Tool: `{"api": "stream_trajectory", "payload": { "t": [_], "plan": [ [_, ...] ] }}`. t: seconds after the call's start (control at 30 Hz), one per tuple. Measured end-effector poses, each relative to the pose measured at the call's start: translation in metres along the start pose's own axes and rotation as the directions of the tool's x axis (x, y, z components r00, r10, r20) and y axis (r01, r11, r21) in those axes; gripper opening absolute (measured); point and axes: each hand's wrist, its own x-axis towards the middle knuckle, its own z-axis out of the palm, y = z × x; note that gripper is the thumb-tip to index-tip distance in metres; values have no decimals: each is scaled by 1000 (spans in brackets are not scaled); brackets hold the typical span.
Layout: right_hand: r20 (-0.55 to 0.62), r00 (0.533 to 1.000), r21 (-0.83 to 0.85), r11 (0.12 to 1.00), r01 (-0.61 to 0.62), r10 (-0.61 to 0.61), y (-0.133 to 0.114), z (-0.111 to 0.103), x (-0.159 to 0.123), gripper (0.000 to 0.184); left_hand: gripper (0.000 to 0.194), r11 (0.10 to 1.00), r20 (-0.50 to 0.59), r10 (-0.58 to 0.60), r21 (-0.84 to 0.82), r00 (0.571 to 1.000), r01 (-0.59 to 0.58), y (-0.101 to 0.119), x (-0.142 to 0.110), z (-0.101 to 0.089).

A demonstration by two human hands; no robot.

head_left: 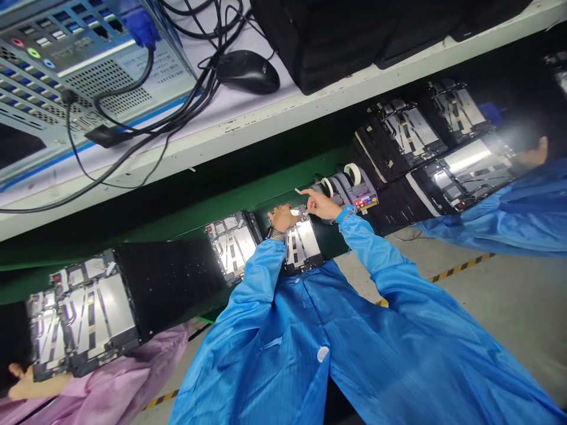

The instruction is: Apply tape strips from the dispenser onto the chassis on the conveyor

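Note:
An opened tablet-like device [302, 243] lies in front of me, its silver battery panels and dark flat cables exposed. My left hand [283, 219] rests on its far end, fingers stretched out and apart. Just to the right, my right hand [323, 205] is over the far right corner, with a blue band at the wrist. Its index finger points left, carrying a short strip of white tape [298, 190] at the tip. The other fingers are curled close to the device. A second opened device [233, 247] lies left of my left forearm.
Two tape dispensers [357, 188] with white rolls stand right of my hand. More opened devices [100, 313] lie left and right along the bench. Co-workers' arms, a pink sleeve [119, 378] and a blue sleeve [509, 218], flank me. A shelf [248, 127] with a mouse [248, 72] overhangs the bench.

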Motion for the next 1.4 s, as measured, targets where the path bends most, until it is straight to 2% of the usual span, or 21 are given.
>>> {"api": "stream_trajectory", "payload": {
  "t": [0.1,0.2,0.37,0.63,0.77,0.87,0.93,1.0,1.07,1.2,1.27,1.4],
  "plan": [
    [82,996,-48,999,-22,26,-3,13,-2,70,65,1000,17,2,-9,1000,-2,-1,1,-1],
    [58,997,-155,987,-42,52,-5,22,0,70,63,1000,5,9,-21,1000,-9,-2,0,-1],
    [49,996,-311,949,-53,72,-12,24,-1,74,65,1000,1,14,-7,1000,-14,-4,1,1],
    [48,982,-587,800,-120,183,-37,31,-4,88,64,1000,-3,8,1,1000,-8,-1,0,1],
    [-45,973,-676,710,-198,228,-38,25,7,106,65,1000,10,1,-9,1000,-1,0,-1,-2],
    [-87,967,-621,746,-240,238,-25,7,15,124,65,999,-5,14,-28,1000,-14,-1,-1,-3],
    [-137,968,-538,804,-253,212,-13,-4,16,120,64,999,-17,17,-38,1000,-18,-2,-1,-2],
    [-234,957,-452,852,-262,171,-2,-7,11,107,61,999,-23,20,-43,1000,-21,-3,-1,-1],
    [-267,952,-390,887,-249,150,6,0,3,101,60,998,-23,25,-49,999,-26,-3,0,-1],
    [-185,966,-299,926,-229,179,17,30,-14,105,60,998,3,22,-57,1000,-22,-4,3,-2],
    [-191,958,-237,937,-258,215,20,40,-19,104,60,998,21,25,-60,999,-24,-3,3,-3],
    [-201,946,-164,944,-287,253,22,42,-24,109,60,994,-3,75,-80,997,-75,-5,-3,-10]
  ]
}}
